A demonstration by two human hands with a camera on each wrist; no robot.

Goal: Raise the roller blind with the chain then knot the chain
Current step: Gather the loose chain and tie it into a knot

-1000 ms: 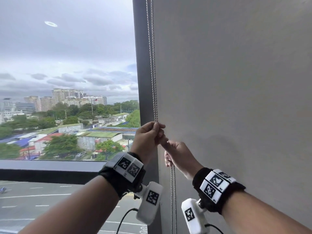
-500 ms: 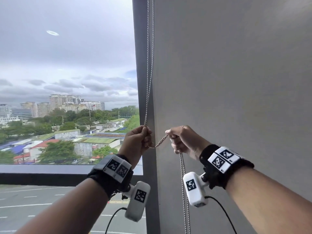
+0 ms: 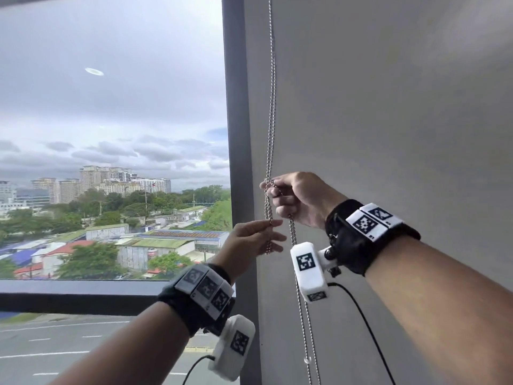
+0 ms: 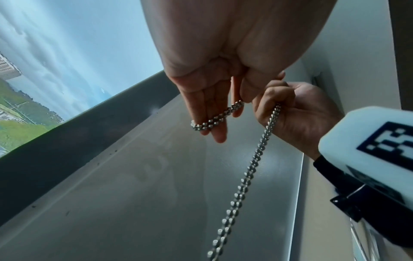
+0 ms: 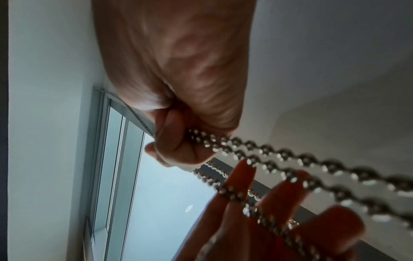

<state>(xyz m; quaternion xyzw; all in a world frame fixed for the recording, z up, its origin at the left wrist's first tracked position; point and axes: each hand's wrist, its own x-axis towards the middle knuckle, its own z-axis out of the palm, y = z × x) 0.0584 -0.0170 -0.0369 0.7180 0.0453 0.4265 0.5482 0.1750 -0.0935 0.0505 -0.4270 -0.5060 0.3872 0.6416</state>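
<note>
Step in hand: forming the knot, judging by the short loop of chain [image 3: 268,218] between the two hands; the window beside them is uncovered.
Right hand [image 3: 301,200]: the upper one, curled into a fist round the doubled chain, which comes down from above into its fingertips.
Left hand [image 3: 249,241]: just below, thumb and forefinger pinching the loop, remaining fingers nearly straight.
Chain: two strands run from under the right fist downward, close to the grey wall [image 3: 388,134].
Doing it well: keep the right fist firm so the strands cannot slip, feed the loop through with the left, then draw it snug slowly.
Risk: smooth metal beads may let a loose knot slide apart.
</note>
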